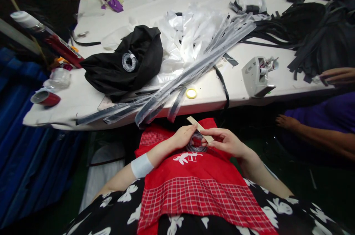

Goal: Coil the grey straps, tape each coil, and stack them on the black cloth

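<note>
In front of the red apron (188, 176), my left hand (183, 136) is closed on a rolled coil (195, 145) of dark strip in clear plastic. My right hand (229, 140) pinches one end of a flat beige strip (193, 120), which lies slantwise over the top of the coil. The left thumb touches that strip near its middle. Some fingertips show through the coil's opening. On the table edge just ahead lie long plastic-sleeved dark strips (177, 85) and a yellow ring (191, 93). A similar coil (129, 61) rests on black cloth (149, 48).
A tape dispenser (255, 76) stands at the table's (205, 107) front right. Loose clear plastic (191, 31) is heaped mid-table, black strips (310, 39) at the right. A red cup (46, 98) lies at the left. Another person's hand (340, 75) reaches in from the right.
</note>
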Available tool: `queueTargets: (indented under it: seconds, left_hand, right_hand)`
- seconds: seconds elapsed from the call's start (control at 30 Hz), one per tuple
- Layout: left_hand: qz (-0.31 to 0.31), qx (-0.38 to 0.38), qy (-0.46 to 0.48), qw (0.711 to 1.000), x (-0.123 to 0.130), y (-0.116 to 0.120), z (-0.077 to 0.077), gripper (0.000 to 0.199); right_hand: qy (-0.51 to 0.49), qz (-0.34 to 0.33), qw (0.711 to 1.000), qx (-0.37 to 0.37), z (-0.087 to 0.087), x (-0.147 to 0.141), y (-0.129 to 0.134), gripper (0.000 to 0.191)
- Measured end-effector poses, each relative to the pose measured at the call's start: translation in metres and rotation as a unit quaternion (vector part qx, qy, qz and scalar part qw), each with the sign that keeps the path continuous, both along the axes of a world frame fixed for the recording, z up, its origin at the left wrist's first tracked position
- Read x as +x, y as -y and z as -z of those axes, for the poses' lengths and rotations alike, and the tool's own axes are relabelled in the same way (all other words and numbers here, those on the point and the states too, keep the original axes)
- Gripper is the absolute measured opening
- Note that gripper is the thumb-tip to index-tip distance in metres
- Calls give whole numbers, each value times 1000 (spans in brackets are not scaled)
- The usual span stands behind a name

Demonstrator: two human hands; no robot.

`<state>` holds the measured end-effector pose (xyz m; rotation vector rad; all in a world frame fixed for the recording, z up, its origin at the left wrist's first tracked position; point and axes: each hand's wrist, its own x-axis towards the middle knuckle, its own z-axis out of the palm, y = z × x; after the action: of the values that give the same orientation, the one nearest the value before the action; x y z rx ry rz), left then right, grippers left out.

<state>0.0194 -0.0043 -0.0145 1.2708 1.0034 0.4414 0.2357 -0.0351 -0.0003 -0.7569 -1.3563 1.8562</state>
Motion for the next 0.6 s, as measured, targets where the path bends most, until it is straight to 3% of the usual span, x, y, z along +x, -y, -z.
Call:
queueTargets:
  seconds: [0.2, 0.33, 0.43, 0.53, 0.6]
  left_hand:
    - [1, -2, 23, 1000, 1, 1, -2, 67]
    - [-14, 4, 9, 1000, 1, 1, 0, 70]
    - [-18, 35, -18, 999, 0, 0, 1, 70]
    - [-25, 62, -50, 996, 1, 2, -1, 70]
    - [-34, 43, -60, 997, 3, 1, -1, 71]
  right_hand:
    - [17, -1, 999, 28, 1, 1, 0, 44]
    - [102, 22, 988, 113, 3, 1, -3, 35]
    - [196, 44, 953, 226, 2, -2, -5, 36]
    - [299, 55, 886, 350, -5, -7, -2, 40]
    - [359, 37, 846, 392, -11, -10, 1, 39]
